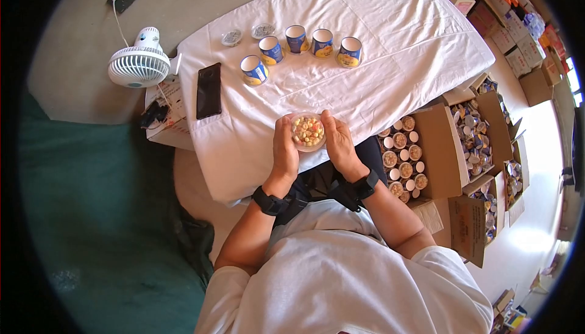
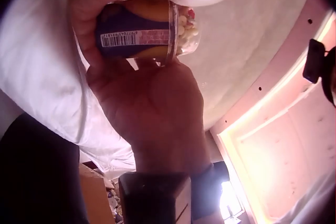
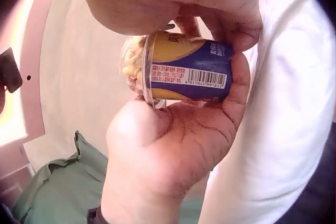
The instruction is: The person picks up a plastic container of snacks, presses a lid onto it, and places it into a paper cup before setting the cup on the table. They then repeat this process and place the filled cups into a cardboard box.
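At the near edge of the table, both hands hold one blue-and-yellow snack cup (image 1: 308,131) between them. Its clear domed lid shows yellow, white and reddish puffed pieces. My left hand (image 1: 285,151) curves round one side and my right hand (image 1: 341,148) round the other. In the right wrist view, the cup (image 3: 197,71) lies sideways across the picture with a barcode label on its wall; fingers wrap about its base. The left wrist view shows the cup (image 2: 134,37) with a thumb near the lid's rim.
Several open blue cups (image 1: 296,41) stand on the white-covered table (image 1: 390,35), near clear lids (image 1: 263,30) and a black phone (image 1: 209,90). A white fan (image 1: 139,66) is at left. Cartons (image 1: 442,151) of filled cups stand at right.
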The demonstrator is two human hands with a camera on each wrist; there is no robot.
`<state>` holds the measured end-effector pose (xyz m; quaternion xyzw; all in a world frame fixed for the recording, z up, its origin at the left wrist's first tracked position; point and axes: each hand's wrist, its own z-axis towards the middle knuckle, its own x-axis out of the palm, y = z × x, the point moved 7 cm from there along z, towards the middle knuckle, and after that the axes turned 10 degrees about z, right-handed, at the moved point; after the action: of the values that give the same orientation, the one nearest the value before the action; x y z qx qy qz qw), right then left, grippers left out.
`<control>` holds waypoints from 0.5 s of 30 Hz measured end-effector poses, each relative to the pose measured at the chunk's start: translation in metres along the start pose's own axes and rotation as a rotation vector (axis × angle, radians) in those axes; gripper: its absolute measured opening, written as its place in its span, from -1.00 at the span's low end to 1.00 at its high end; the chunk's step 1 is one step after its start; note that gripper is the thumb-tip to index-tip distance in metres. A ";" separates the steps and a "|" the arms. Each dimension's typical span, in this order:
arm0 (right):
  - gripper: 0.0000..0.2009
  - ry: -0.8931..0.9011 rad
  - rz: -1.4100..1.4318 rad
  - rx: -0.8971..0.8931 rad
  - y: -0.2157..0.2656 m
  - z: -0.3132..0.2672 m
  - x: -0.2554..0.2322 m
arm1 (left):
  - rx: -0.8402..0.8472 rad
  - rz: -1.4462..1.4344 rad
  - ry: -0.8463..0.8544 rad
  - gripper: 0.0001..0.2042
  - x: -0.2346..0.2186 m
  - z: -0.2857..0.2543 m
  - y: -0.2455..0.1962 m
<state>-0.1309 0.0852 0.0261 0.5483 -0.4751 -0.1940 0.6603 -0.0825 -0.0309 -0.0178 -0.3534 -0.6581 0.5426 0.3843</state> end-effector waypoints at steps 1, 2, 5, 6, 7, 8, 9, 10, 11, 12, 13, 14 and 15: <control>-0.56 -0.045 0.009 -0.038 0.005 -0.001 0.002 | -0.012 -0.058 -0.033 -0.55 0.000 -0.002 -0.002; -0.56 -0.091 0.017 -0.077 0.009 -0.004 0.005 | -0.023 -0.116 -0.065 -0.56 0.002 -0.004 -0.004; -0.56 -0.130 -0.070 -0.167 0.010 -0.011 0.005 | -0.021 -0.135 -0.079 -0.58 0.002 -0.006 0.000; -0.56 -0.123 -0.118 -0.193 0.006 -0.011 0.003 | -0.010 -0.115 -0.073 -0.58 0.002 -0.005 0.000; -0.56 -0.116 -0.135 -0.182 0.003 -0.009 0.000 | 0.007 -0.058 -0.085 -0.58 0.000 -0.005 -0.003; -0.56 -0.077 -0.149 -0.121 -0.001 -0.006 -0.003 | 0.025 0.000 -0.098 -0.58 -0.002 -0.005 -0.007; -0.57 -0.038 -0.162 -0.060 -0.002 -0.004 -0.005 | 0.043 0.059 -0.111 -0.58 -0.004 -0.005 -0.013; -0.57 0.001 -0.177 0.001 -0.003 -0.003 -0.005 | 0.034 0.063 -0.095 -0.59 -0.005 -0.004 -0.016; -0.59 0.006 -0.191 -0.073 0.005 -0.005 -0.004 | 0.025 0.066 -0.079 -0.59 -0.006 -0.002 -0.019; -0.60 0.013 -0.205 -0.148 0.016 -0.006 -0.001 | 0.017 0.069 -0.064 -0.59 -0.007 -0.001 -0.025; -0.59 0.021 -0.218 -0.223 0.028 -0.008 0.003 | 0.036 0.093 -0.036 -0.59 -0.006 -0.001 -0.033; -0.56 0.075 -0.330 -0.273 0.040 -0.011 0.010 | 0.069 0.174 -0.022 -0.59 -0.004 -0.004 -0.044; -0.51 0.127 -0.442 -0.321 0.057 -0.017 0.018 | 0.100 0.255 -0.004 -0.59 -0.002 -0.007 -0.056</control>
<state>-0.1227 0.0986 0.0862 0.5379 -0.2647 -0.3715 0.7089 -0.0781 -0.0383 0.0378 -0.4135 -0.5808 0.6197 0.3280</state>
